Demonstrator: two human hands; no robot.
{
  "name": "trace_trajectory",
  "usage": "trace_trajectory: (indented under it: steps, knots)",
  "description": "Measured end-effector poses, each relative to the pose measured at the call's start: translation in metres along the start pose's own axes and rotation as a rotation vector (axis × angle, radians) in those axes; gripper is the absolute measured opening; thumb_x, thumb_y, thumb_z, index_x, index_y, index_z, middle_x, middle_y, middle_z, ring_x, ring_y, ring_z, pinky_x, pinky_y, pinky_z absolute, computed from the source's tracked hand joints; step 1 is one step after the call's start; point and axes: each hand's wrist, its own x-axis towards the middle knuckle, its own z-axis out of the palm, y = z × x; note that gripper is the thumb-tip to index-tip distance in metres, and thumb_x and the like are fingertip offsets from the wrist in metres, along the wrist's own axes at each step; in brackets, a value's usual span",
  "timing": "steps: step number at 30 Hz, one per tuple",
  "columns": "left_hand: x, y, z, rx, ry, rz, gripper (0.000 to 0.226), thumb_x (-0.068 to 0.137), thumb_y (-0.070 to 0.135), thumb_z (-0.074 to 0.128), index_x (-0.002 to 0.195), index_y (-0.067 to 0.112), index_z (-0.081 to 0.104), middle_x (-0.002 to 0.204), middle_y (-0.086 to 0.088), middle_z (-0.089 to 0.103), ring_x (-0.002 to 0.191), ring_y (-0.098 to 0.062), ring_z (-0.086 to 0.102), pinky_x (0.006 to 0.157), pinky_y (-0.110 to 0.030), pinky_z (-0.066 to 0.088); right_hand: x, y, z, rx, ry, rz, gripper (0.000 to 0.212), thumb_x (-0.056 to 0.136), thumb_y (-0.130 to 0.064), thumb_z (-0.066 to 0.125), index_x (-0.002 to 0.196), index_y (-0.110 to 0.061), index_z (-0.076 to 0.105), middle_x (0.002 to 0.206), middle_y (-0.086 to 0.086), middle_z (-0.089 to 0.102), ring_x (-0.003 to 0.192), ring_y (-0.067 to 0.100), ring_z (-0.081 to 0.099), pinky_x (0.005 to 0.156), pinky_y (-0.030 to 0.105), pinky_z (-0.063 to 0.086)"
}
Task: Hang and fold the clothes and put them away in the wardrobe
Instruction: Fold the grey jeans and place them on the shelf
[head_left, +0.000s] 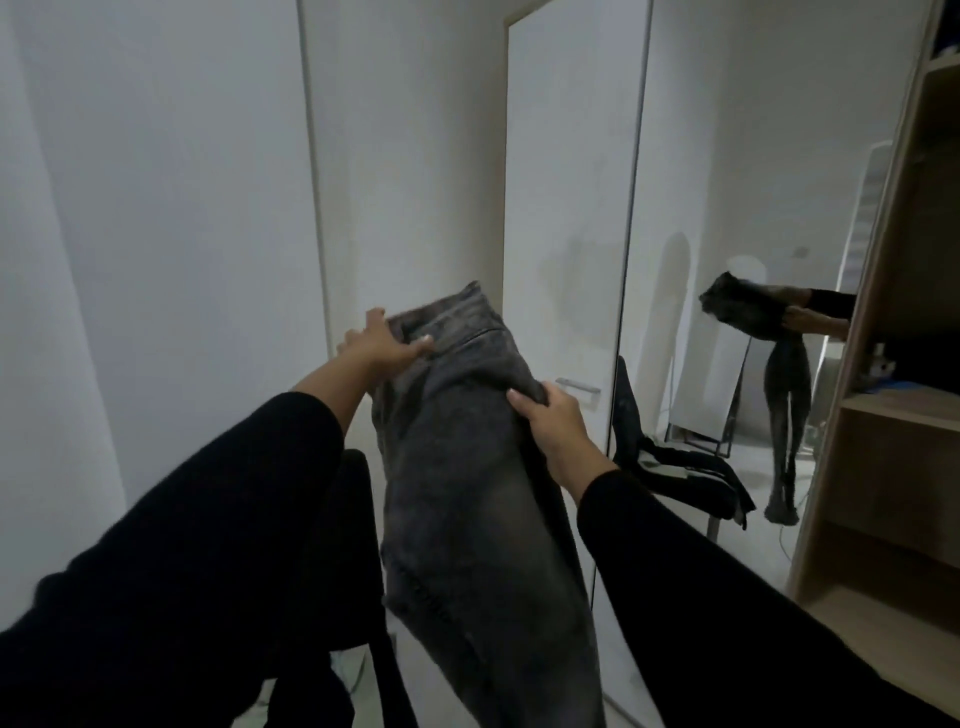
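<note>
A pair of dark grey washed jeans (467, 467) hangs in the air in front of me, waistband up, legs dropping past the lower edge of the view. My left hand (382, 343) grips the waistband at its left side, thumb on the front. My right hand (550, 415) pinches the right side seam a little lower. Both arms are in black sleeves. The open wooden wardrobe (893, 415) stands at the right with its shelves showing.
A tall mirror (727, 208) beside the wardrobe reflects me holding the jeans. A white door (566, 208) with a metal handle is straight ahead. Dark clothes (691, 467) lie draped over something low right of the jeans. A dark chair (353, 519) stands at lower left.
</note>
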Motion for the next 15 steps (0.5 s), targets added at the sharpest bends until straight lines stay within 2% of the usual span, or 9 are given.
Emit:
trace_trajectory:
  steps: [3,5,7,10,12,15]
  knots:
    - [-0.019,-0.036,0.024,0.04,-0.374,-0.274,0.089,0.09,0.067,0.029,0.151,0.006,0.005,0.156,-0.022,0.012,0.139,-0.043,0.025,0.107,-0.056,0.032,0.012,-0.012,0.024,-0.054,0.025,-0.035,0.024,0.089,-0.022,0.063,0.11,-0.009,0.06,0.106,0.008,0.063,0.098,0.023,0.06,0.089,0.036,0.052]
    - [-0.032,-0.059,0.037,-0.046,-0.599,-0.511,0.097,0.084,0.077,0.019,0.149,0.006,0.015,0.151,-0.026,0.024,0.133,-0.046,0.034,0.103,-0.06,0.036,0.018,-0.015,0.037,-0.123,0.047,-0.024,0.032,0.089,-0.029,0.063,0.112,-0.008,0.059,0.112,0.01,0.063,0.103,0.026,0.059,0.096,0.041,0.049]
    - [-0.039,-0.079,0.043,-0.175,-0.728,-0.62,0.108,0.076,0.084,0.016,0.145,0.002,0.028,0.145,-0.027,0.035,0.128,-0.047,0.041,0.1,-0.059,0.041,0.024,-0.014,0.042,-0.148,0.079,-0.008,0.045,0.089,-0.034,0.061,0.124,-0.006,0.055,0.121,0.012,0.061,0.112,0.029,0.057,0.102,0.043,0.046]
    - [-0.047,-0.098,0.045,-0.335,-0.744,-0.645,0.109,0.071,0.088,0.015,0.134,0.005,0.044,0.139,-0.024,0.044,0.121,-0.048,0.047,0.086,-0.059,0.05,0.029,-0.018,0.039,-0.145,0.136,-0.009,0.048,0.091,-0.033,0.058,0.129,-0.006,0.05,0.126,0.013,0.057,0.116,0.03,0.054,0.104,0.04,0.043]
    - [-0.049,-0.104,0.046,-0.537,-0.686,-0.624,0.105,0.074,0.086,0.014,0.131,0.004,0.045,0.139,-0.024,0.044,0.125,-0.047,0.042,0.083,-0.057,0.05,0.032,-0.022,0.035,-0.12,0.18,-0.016,0.04,0.093,-0.031,0.057,0.126,-0.008,0.052,0.121,0.01,0.058,0.111,0.027,0.054,0.101,0.035,0.043]
    - [-0.049,-0.104,0.042,-0.906,-0.639,-0.548,0.1,0.075,0.086,0.015,0.122,0.007,0.055,0.14,-0.02,0.045,0.13,-0.041,0.039,0.098,-0.057,0.037,0.033,-0.025,0.027,-0.075,0.254,-0.014,0.022,0.094,-0.028,0.054,0.108,-0.011,0.056,0.104,0.004,0.059,0.096,0.021,0.054,0.086,0.027,0.042]
